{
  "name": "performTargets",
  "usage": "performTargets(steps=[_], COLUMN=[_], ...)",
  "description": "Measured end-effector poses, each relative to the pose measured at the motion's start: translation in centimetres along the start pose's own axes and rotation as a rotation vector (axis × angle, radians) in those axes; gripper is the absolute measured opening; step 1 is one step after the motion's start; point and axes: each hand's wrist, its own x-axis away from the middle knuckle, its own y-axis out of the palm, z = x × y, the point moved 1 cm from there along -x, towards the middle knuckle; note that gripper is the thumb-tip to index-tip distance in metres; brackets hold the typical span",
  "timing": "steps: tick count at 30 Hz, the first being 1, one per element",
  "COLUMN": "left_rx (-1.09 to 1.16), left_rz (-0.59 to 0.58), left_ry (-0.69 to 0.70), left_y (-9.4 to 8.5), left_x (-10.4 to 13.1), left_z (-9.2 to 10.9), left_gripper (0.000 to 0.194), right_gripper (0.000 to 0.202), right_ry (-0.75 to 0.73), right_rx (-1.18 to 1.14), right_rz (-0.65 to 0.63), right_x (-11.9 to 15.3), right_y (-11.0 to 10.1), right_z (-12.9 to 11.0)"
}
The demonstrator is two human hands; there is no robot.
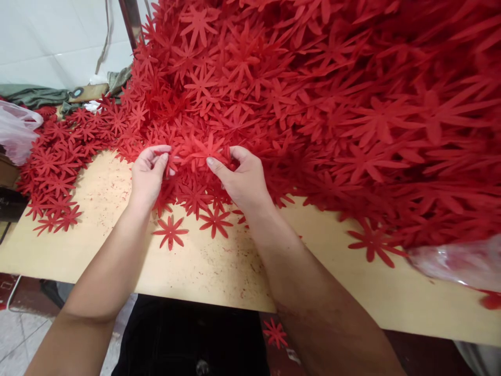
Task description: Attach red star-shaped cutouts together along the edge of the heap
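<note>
A large heap of red flower-shaped pieces (pixel 242 78) covers the back of the light wooden table (pixel 195 277). At the heap's front edge my left hand (pixel 151 169) pinches a red petal piece between thumb and fingers. My right hand (pixel 242 172) has its thumb on a bunch of red flower pieces (pixel 209 149), its fingers curled behind them. The bunch lies between both hands. Two single red flowers, one left (pixel 170 232) and one right (pixel 215 222), lie flat on the wood just in front of the heap.
A smaller spread of red flowers (pixel 58 156) reaches the table's left side, beside a white plastic bag (pixel 18 130). Green cloth (pixel 35 96) lies behind it. Clear plastic (pixel 462 261) rests at the right. One red flower (pixel 275 333) is below the table edge.
</note>
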Motion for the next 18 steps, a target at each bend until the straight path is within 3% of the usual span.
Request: performTargets(steps=[3,6,9,13,15,18], left_rx=[-0.163,-0.381,-0.502,-0.619,-0.672,-0.718], left_rz=[0.129,0.212,0.100,-0.225,-0.222,-0.042], left_ry=[0.164,0.380,0.547,0.572,0.531,0.496], left_y=[-1.4,-1.8,-0.4,1.7,1.7,0.4], left_x=[-0.8,-0.4,1.4,3.3,3.1,1.7], left_z=[-0.4,0.3,1.6,2.0,1.4,0.3], left_gripper=[0.024,0.038,0.044,0.037,0.025,0.022], right_gripper=[0.022,0.029,0.043,0.054,0.054,0.049], right_ry=[-0.021,-0.002,0.052,0.132,0.178,0.232], right_rx=[0.036,-0.005,-0.084,-0.139,-0.138,-0.202], right_rz=[0.026,-0.039,-0.151,-0.252,-0.269,-0.281], right_x=[0.0,0.1,0.2,0.3,0.3,0.3], right_y=[-0.1,0.1,0.6,0.8,0.6,0.4], right_z=[0.1,0.0,-0.2,0.1,0.1,-0.1])
